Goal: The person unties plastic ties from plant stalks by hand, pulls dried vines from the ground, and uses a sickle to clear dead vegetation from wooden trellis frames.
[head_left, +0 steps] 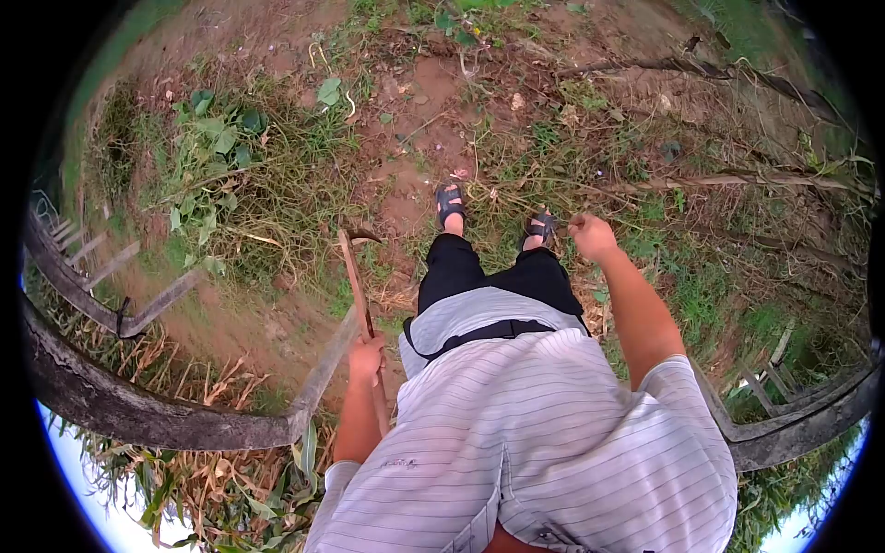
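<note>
My left hand [367,358] is wrapped round the wooden handle of a sickle [354,281], low at the left beside my hip. The sickle's dark curved blade points up and to the right over the grass. Its lower handle end passes behind my forearm and shirt. Out to the right, my right hand [592,236] is closed near my sandal [540,224], above weeds and thin stems. Whatever lies in those fingers, perhaps a thin stalk, is too small to make out.
A heap of cut weeds and leafy vines [230,175] lies at the left. Long woody branches [719,182] stretch across the ground at the right. Concrete rails [166,419] curve round behind me, with dry corn plants [230,479] beyond. My feet stand on bare soil and grass.
</note>
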### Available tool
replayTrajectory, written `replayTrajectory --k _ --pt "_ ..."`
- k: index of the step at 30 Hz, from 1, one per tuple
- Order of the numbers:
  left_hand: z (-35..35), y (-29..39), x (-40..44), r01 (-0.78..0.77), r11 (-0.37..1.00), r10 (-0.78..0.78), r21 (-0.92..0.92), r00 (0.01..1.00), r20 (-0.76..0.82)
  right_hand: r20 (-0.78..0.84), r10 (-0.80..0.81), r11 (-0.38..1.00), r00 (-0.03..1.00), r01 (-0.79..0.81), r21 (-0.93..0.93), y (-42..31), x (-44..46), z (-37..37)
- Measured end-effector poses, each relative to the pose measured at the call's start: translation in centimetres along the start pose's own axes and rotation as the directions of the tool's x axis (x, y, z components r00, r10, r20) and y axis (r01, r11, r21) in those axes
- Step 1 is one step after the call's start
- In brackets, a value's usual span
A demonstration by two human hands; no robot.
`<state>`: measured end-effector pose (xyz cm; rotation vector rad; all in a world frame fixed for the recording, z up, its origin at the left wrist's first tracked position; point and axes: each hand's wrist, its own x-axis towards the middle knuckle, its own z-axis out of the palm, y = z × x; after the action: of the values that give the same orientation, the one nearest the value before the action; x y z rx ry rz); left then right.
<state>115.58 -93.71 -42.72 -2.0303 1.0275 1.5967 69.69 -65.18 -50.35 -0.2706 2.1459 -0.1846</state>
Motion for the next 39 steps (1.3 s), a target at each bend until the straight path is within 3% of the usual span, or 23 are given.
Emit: replayTrajectory --k 1,3,5,10,13,15,17,19,21,23,25,26,27,29,30,32,33,34,35,37,38,39 --pt "0.9 -1.3 -0.7 -0.002 0.999 0.001 -0.033 1.0 -0.022 0.006 -0.009 1.0 1.0 0.009 -0.015 -0.4 0.7 -0.2" --pt "3.2 -4.5 -2.5 0.009 0.996 -0.013 -0.086 0.998 -0.053 0.104 -0.119 0.958 0.987 0.141 -0.248 -1.3 2.2 -0.3" --pt "6.4 -8.8 -5.0 0.05 0.974 -0.081 -0.219 0.988 -0.134 0.14 -0.174 0.92 0.975 0.212 -0.329 -1.2 5.2 0.7" --pt "13.2 -19.5 -11.2 0.111 0.908 -0.193 -0.405 0.966 -0.169 0.221 -0.342 0.758 0.914 0.407 -0.51 0.4 10.1 2.5" --pt "15.6 -22.5 -13.1 0.273 0.889 -0.371 -0.367 0.9 -0.23 0.239 -0.345 0.704 0.908 0.419 -0.574 1.0 12.7 4.2" --pt "16.2 -24.5 -12.7 0.309 0.883 -0.404 -0.353 0.883 -0.239 0.252 -0.353 0.675 0.901 0.432 -0.598 1.1 14.5 6.3" --pt "16.9 -26.4 -12.0 0.347 0.874 -0.437 -0.341 0.867 -0.237 0.214 -0.459 0.594 0.862 0.477 -0.647 0.9 16.6 8.8" --pt "17.1 -27.7 -10.7 0.409 0.845 -0.497 -0.345 0.839 -0.223 0.28 -0.398 0.591 0.873 0.478 -0.65 -0.2 18.9 11.5" --pt "16.8 -30.7 -8.4 0.406 0.805 -0.502 -0.432 0.854 -0.132 0.232 -0.445 0.579 0.865 0.475 -0.663 -0.7 22.3 14.9" --pt "15.7 -35.0 -5.8 0.472 0.746 -0.572 -0.469 0.816 -0.089 0.244 -0.387 0.541 0.889 0.433 -0.721 -1.0 26.1 17.4" --pt "15.4 -34.4 -4.4 0.497 0.748 -0.587 -0.439 0.805 -0.09 0.203 -0.407 0.341 0.89 0.355 -0.87 -0.5 30.6 19.8" --pt "15.1 -34.9 -3.8 0.513 0.739 -0.609 -0.437 0.786 -0.107 0.221 -0.313 0.318 0.924 0.321 -0.892 -0.9 32.1 20.1" --pt "14.8 -35.3 -3.5 0.536 0.727 -0.636 -0.43 0.762 -0.125 0.211 -0.313 0.182 0.926 0.276 -0.944 -0.4 33.0 20.4" --pt "13.9 -35.9 -2.8 0.533 0.828 -0.56 -0.174 0.798 -0.222 0.177 0.037 0.156 0.984 0.169 -0.973 0.3 34.8 21.3" --pt "13.2 -38.6 -2.7 0.497 0.851 -0.524 -0.167 0.818 -0.236 0.274 0.109 0.204 0.955 0.248 -0.947 2.0 35.0 21.5" --pt "11.3 -41.5 -2.1 0.481 0.875 -0.481 -0.058 0.848 -0.221 0.393 0.115 0.492 0.912 0.292 -0.821 5.9 33.4 23.0" --pt "10.5 -41.8 -1.3 0.49 0.871 -0.473 0.021 0.851 -0.228 0.371 0.021 0.483 0.928 0.315 -0.817 8.0 31.7 24.9" --pt "9.8 -42.2 -0.8 0.425 0.905 -0.422 -0.025 0.887 -0.188 0.406 0.064 0.452 0.912 0.336 -0.826 8.6 29.0 26.0" --pt "9.0 -42.8 -0.4 0.361 0.929 -0.369 -0.077 0.918 -0.146 0.371 0.059 0.585 0.927 0.269 -0.765 8.9 26.4 26.8" --pt "9.6 -34.2 1.6 0.579 0.796 -0.603 -0.175 0.785 -0.141 0.324 0.09 0.666 0.942 0.185 -0.722 9.1 22.6 26.8" --pt "9.2 -33.3 2.0 0.604 0.769 -0.635 -0.21 0.758 -0.147 0.287 0.092 0.715 0.953 0.137 -0.686 9.1 21.1 26.4" --pt "8.7 -33.8 2.4 0.534 0.813 -0.569 -0.232 0.813 -0.124 0.247 0.096 0.761 0.964 0.089 -0.642 9.0 19.7 25.7"
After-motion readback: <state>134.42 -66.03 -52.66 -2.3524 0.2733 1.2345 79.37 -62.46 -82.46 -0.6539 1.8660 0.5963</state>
